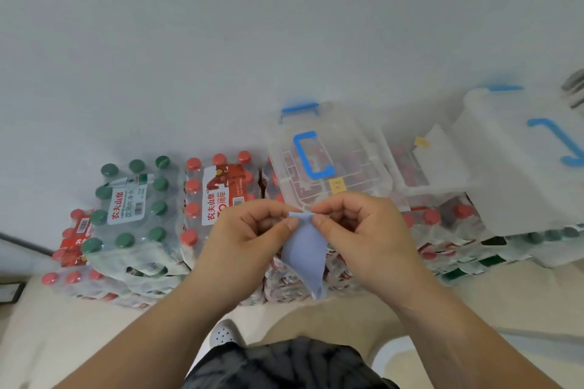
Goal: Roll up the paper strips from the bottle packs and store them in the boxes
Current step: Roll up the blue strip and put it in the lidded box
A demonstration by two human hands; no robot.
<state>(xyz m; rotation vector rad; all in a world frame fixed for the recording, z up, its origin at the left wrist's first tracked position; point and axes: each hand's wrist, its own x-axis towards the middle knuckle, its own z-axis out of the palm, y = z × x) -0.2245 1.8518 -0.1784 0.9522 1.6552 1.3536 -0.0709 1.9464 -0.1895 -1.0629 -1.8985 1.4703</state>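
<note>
Both hands are raised together in the middle of the frame, fingers curled. The left hand (249,230) pinches the upper edge of a pale blue paper strip (305,251) between thumb and forefinger, and the right hand (363,227) pinches the same edge just beside it, so the fingertips of the two hands nearly meet. The top edge of the strip looks slightly folded or rolled over between the thumbs. The rest hangs down between the wrists and narrows to a point at lower centre.

Just above the hands in the frame, a clear plastic box (347,142) with a blue handle rests on the bottle packs, its lid on. A second, whiter box (505,167) with blue handles sits at the right edge. To the left of the hands are a red-capped bottle pack (221,199) and, further left, a green-capped bottle pack (132,215).
</note>
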